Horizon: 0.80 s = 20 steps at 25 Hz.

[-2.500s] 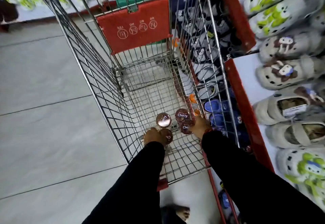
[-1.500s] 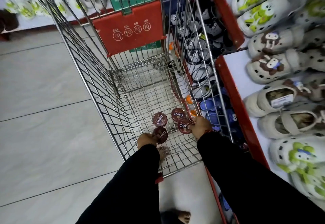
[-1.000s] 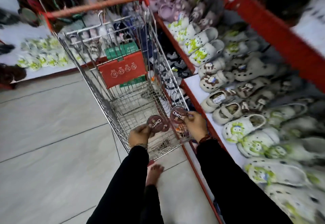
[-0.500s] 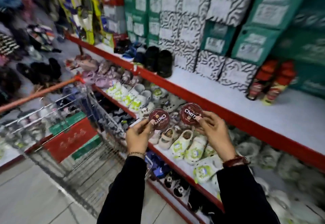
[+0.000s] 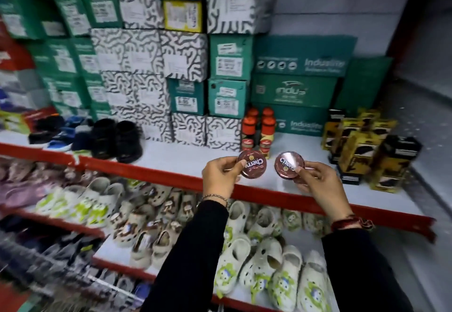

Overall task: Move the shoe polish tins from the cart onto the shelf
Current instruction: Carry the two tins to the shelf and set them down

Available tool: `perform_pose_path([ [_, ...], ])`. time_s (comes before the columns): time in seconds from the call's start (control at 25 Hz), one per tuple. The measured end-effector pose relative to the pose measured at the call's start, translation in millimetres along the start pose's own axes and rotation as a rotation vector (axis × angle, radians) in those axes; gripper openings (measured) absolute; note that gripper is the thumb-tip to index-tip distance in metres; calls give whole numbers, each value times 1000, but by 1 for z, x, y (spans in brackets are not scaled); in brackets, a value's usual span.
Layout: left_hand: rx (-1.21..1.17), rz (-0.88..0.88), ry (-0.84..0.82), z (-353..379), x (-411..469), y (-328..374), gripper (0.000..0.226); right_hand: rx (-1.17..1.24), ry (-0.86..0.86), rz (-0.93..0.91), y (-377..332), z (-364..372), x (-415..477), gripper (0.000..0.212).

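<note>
Head view: left hand (image 5: 221, 180) and right hand (image 5: 320, 184) each pinch a polish tin (image 5: 252, 167) (centre frame); set both flat on bare shelf (image 5: 195, 158) before the red-capped bottles (image 5: 259, 130).

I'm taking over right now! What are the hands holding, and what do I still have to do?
Left hand: fingers grip one polish tin.
Right hand: fingers grip a second tin.
Both tins are held in the air over the white shelf, in front of the red-capped bottles.
Done: two tins brought to the shelf.
Left: set both down on the bare spot. The cart is out of view, so check it for more.
</note>
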<state>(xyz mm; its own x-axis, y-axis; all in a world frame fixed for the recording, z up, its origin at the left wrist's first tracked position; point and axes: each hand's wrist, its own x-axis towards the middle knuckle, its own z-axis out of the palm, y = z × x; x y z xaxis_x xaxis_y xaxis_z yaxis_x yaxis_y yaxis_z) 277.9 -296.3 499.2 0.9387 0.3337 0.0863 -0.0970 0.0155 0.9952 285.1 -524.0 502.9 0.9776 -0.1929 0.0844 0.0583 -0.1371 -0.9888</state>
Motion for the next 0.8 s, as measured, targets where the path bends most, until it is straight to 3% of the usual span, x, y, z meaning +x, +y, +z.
perform_pose_path([
  [0.24, 213, -120, -128, 75, 55, -7, 37, -304, 158, 171, 5, -20, 53, 31],
  [0.36, 390, -87, -145, 96, 65, -15, 31, -336, 183, 221, 10, -23, 67, 28],
  [0.8, 827, -1, -188, 118, 70, -17, 40, -893, 268, 115, 0, -20, 65, 40],
])
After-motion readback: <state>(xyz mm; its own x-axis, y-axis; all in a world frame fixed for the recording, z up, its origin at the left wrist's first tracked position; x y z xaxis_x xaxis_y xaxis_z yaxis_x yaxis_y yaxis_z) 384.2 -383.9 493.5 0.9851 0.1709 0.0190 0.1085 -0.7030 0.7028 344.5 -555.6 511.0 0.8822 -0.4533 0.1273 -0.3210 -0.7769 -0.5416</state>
